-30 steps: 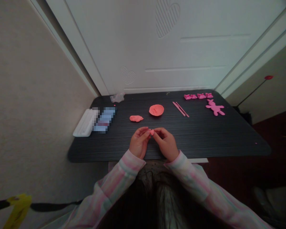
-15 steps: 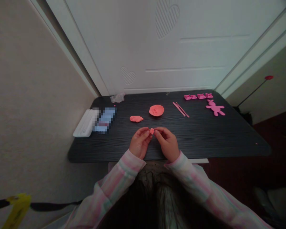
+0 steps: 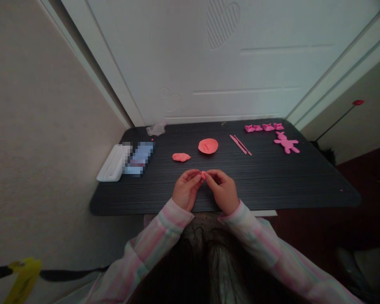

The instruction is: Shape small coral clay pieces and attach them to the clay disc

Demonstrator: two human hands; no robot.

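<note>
A small piece of coral-pink modelling clay (image 3: 203, 175) is pinched between the fingertips of both hands, above the near part of the dark table. My left hand (image 3: 185, 189) grips it from the left, thumb and fingers closed. From the right, my right hand (image 3: 222, 191) pinches it too. Beyond them lies a shallow coral clay bowl (image 3: 208, 146) with small marks or bits inside that I cannot make out. A lumpy, elongated coral clay piece (image 3: 181, 157) rests to the bowl's left.
Two thin pink modelling tools (image 3: 240, 145) lie right of the bowl. Farther right are a pink clay bear-like figure (image 3: 286, 143) and several pink bow-shaped pieces (image 3: 263, 127). A white tray (image 3: 109, 166), a blurred blue packet (image 3: 140, 158) and crumpled clear plastic (image 3: 156, 129) occupy the left side.
The clay piece has turned and changed outline slightly between my fingertips. Both hands stay in nearly the same place, with only small finger movements. Objects on the table have not moved.
</note>
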